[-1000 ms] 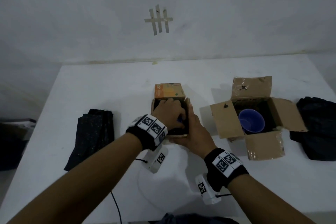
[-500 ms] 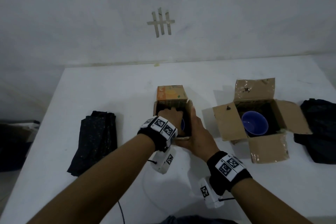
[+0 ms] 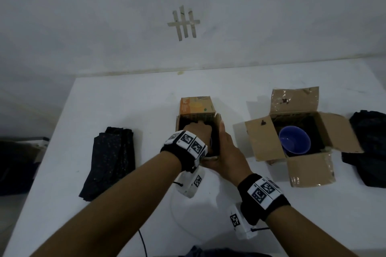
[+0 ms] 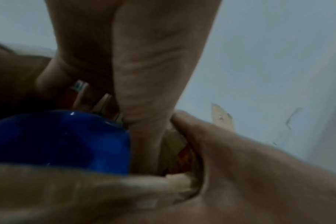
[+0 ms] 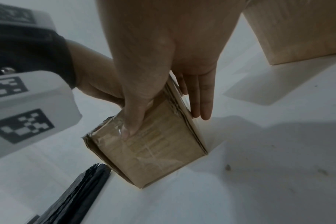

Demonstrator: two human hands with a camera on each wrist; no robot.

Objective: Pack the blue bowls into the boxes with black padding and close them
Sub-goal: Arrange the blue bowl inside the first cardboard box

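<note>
A small cardboard box [image 3: 197, 108] with an orange printed flap stands at mid-table, lined in black. My left hand [image 3: 197, 129] reaches down inside it. In the left wrist view a glossy blue bowl [image 4: 58, 141] sits under the left hand [image 4: 144, 68], whose fingers run down beside the bowl's rim; the fingertips are hidden. My right hand [image 3: 226, 148] braces the box's [image 5: 153, 151] near right corner, with the thumb on the near face and straight fingers [image 5: 201, 98] along the right side. A second blue bowl [image 3: 294, 142] lies in an open box [image 3: 309, 171] with black lining.
A folded black padding sheet [image 3: 110, 158] lies left of the small box, seen also as black padding [image 5: 77, 195] by its corner. More black cloth [image 3: 369, 148] is heaped at the right table edge. A cable [image 3: 144, 242] trails at the near edge.
My left hand has sunk deeper into the small box with the bowl; the blue seen by its fingers is now nearly hidden. The right hand stays on the box.
</note>
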